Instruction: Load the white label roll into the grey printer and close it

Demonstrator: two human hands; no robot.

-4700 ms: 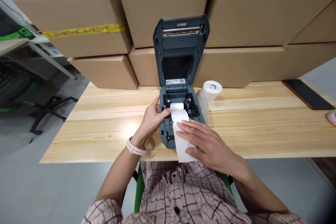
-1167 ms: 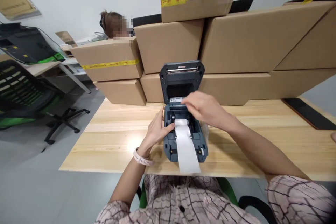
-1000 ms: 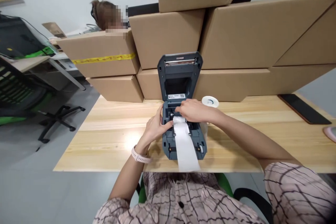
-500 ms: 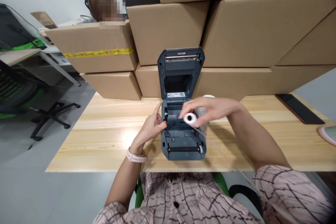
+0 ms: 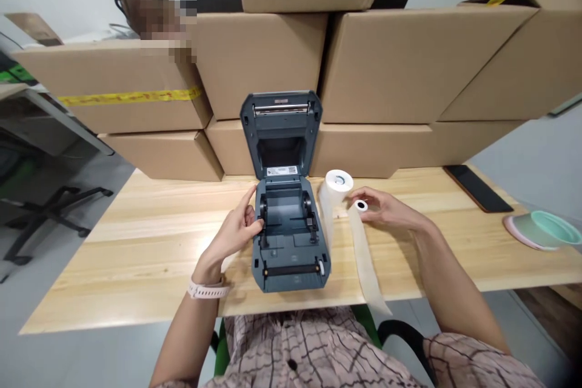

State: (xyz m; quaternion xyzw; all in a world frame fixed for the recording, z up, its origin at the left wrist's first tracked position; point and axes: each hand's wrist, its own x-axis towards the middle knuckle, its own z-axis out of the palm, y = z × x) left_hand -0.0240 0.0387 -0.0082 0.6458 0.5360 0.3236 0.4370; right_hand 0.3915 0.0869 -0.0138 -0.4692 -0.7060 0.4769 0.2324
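A dark grey label printer point(image 5: 291, 260) stands on the table with its lid point(image 5: 280, 133) raised. Its roll bay shows no roll inside. My left hand point(image 5: 236, 227) grips the printer's left rim, thumb on the inner edge and index finger along the side. To the right of the printer, my right hand point(image 5: 386, 209) is closed around a small paper roll point(image 5: 361, 206) with a dark hollow core. From that roll a pale strip point(image 5: 364, 254) hangs past the table's front edge. A larger white label roll point(image 5: 339, 180) stands just behind, its loose end running down beside the printer.
Stacked cardboard boxes point(image 5: 259, 66) line the back of the table point(image 5: 113, 254). A phone point(image 5: 477, 188) and a green-rimmed container point(image 5: 545, 230) lie at the right. Behind the boxes at the left is another person's head point(image 5: 143, 9).
My right hand has carried the small roll from above the printer's bay to the right, uncovering the bay. My left hand stays on the printer's rim. The view has shifted right.
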